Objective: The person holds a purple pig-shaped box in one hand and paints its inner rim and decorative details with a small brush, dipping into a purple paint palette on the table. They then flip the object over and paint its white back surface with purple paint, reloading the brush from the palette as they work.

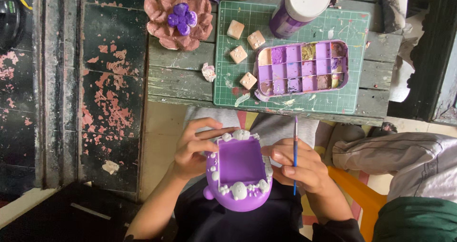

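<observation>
Worn table (185, 75) w/ palette (302, 67); left hand (193, 151) grips purple tray (239, 173), right hand (297, 168) pinches brush (295, 151): mid-painting, needs reload.

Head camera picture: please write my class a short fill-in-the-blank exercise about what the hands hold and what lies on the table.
1. The right hand holds a thin ____ upright between its fingers.
2. The left hand steadies a clay frame painted mostly ____.
3. On the green cutting mat lie ____ small dice-like cubes.
4. The paint palette sits to the ____ of those cubes in the picture.

Missing words: paintbrush; purple; four; right
</observation>
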### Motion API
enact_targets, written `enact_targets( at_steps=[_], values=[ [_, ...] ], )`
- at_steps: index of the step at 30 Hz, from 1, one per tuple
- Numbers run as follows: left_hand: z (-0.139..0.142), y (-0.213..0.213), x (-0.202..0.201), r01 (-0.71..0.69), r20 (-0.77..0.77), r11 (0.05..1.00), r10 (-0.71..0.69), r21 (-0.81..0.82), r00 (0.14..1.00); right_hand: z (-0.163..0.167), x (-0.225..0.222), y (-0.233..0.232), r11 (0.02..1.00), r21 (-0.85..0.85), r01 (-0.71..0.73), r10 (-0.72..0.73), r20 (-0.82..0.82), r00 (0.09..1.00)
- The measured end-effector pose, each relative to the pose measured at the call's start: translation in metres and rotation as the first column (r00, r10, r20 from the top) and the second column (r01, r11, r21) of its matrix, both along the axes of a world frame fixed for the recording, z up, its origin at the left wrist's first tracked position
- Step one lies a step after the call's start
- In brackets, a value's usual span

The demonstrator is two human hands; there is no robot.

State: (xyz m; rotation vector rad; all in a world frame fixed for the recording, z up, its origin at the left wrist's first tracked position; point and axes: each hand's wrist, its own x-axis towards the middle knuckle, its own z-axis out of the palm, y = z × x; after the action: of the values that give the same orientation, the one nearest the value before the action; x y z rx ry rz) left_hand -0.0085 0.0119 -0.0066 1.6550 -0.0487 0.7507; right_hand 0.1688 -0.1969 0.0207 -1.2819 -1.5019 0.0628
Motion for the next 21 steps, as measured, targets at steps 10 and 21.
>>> enact_targets(
  at_steps=[10,21],
  values=[
    [0.031,0.014,0.007,-0.128,-0.148,0.954,0.173,0.271,0.974,0.049,0.005,-0.008,0.979,-0.126,0.158,-0.106,0.349,0.931],
    [0.072,0.002,-0.009,-0.236,-0.007,0.663,0.342,0.711,0.94,0.056,0.013,0.002,0.969,-0.187,0.163,-0.079,0.391,0.917]
  ],
)
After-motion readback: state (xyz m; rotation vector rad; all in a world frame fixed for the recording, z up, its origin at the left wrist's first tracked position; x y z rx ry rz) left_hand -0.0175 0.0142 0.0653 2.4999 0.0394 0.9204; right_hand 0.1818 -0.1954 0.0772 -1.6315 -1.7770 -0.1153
